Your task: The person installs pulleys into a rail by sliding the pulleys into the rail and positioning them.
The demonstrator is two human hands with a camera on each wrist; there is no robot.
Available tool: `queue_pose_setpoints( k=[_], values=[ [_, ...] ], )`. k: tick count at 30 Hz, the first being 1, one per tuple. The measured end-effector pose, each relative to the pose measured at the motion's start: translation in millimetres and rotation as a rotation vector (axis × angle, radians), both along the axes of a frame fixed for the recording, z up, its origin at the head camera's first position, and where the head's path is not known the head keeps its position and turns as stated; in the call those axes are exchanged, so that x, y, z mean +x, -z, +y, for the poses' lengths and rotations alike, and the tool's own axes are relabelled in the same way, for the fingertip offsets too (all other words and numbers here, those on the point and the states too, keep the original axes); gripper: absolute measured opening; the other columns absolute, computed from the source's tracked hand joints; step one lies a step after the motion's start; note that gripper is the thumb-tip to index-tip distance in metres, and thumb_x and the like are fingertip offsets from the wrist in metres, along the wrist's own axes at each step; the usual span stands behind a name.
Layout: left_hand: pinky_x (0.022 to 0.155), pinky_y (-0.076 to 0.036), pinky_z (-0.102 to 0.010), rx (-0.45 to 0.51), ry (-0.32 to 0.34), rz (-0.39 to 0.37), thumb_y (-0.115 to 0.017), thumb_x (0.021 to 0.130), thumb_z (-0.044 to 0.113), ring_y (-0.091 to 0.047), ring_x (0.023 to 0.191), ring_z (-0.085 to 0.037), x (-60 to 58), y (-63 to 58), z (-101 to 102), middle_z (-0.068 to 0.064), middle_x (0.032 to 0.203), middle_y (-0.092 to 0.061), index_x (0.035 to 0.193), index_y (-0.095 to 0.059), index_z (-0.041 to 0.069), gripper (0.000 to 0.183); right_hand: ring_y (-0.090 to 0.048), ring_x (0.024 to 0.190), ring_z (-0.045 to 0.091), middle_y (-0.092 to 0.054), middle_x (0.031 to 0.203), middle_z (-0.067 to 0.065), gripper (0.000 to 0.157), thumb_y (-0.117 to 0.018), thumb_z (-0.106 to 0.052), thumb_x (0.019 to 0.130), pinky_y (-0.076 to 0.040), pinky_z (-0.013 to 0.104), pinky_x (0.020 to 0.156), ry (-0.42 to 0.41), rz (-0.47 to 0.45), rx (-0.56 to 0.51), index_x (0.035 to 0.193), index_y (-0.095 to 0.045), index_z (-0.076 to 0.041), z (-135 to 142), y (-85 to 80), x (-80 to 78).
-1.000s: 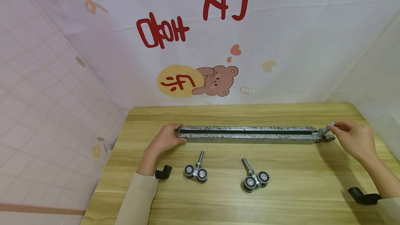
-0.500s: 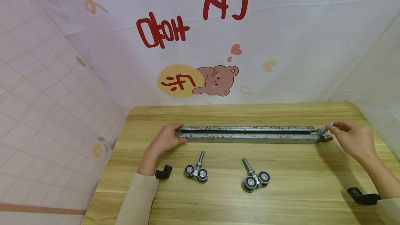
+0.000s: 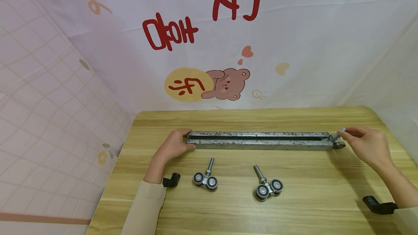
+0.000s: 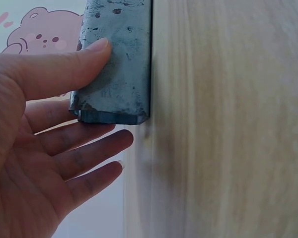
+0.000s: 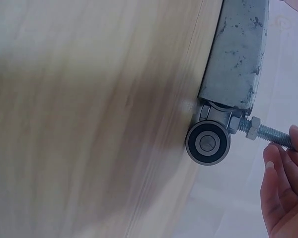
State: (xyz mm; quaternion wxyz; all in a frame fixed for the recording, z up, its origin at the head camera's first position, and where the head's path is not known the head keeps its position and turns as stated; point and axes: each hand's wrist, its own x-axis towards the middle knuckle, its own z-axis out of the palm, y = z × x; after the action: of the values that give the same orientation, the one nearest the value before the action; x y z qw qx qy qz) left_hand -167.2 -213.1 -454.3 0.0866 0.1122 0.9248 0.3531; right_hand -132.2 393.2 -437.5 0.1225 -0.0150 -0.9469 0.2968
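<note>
A long grey metal track (image 3: 258,144), scuffed and slotted along its top, lies across the table. My left hand (image 3: 173,143) grips its left end; in the left wrist view the thumb presses the side of the track (image 4: 116,74) while the lower fingers extend past the end. At the other end my right hand (image 3: 372,146) pinches the threaded bolt of a roller trolley (image 3: 337,141). In the right wrist view one wheel pair of this roller trolley (image 5: 207,143) sits outside the track's mouth, and its front part is hidden inside the track.
Two more roller trolleys lie in front of the track, a left one (image 3: 205,181) and a right one (image 3: 268,188), bolts pointing away. The wooden table (image 3: 228,213) meets a printed white curtain (image 3: 294,46) at the back. Black wrist mounts show at both sleeves.
My right hand has moved slightly left, pushing the roller trolley partway into the track's right end. The left hand keeps its hold on the track.
</note>
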Motion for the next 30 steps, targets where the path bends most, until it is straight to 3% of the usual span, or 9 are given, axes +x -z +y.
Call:
queue_pose_setpoints(
  k=[16, 30],
  values=[
    [0.101, -0.052, -0.051, 0.002, -0.001, -0.005, -0.087, 0.088, 0.015, -0.061, 0.126, -0.036, -0.2, -0.5, 0.0, -0.021, 0.142, -0.062, 0.15, -0.055, -0.002, 0.072, -0.05, 0.072, -0.023, -0.075, 0.105, 0.028, 0.042, -0.073, -0.028, 0.101, -0.047, 0.016, 0.055, -0.046, -0.03, -0.019, 0.118, -0.074, 0.01, -13.6, -2.5, -0.7],
    [0.102, -0.052, -0.051, 0.002, -0.005, -0.011, -0.087, 0.088, 0.016, -0.062, 0.126, -0.035, 0.4, -0.9, 0.6, -0.02, 0.143, -0.061, 0.15, -0.055, -0.001, 0.072, -0.047, 0.073, -0.025, -0.074, 0.104, 0.031, 0.04, -0.073, -0.026, 0.1, -0.045, 0.014, 0.055, -0.084, 0.006, 0.012, 0.117, -0.074, 0.011, -20.9, -4.2, -0.2]
  ],
)
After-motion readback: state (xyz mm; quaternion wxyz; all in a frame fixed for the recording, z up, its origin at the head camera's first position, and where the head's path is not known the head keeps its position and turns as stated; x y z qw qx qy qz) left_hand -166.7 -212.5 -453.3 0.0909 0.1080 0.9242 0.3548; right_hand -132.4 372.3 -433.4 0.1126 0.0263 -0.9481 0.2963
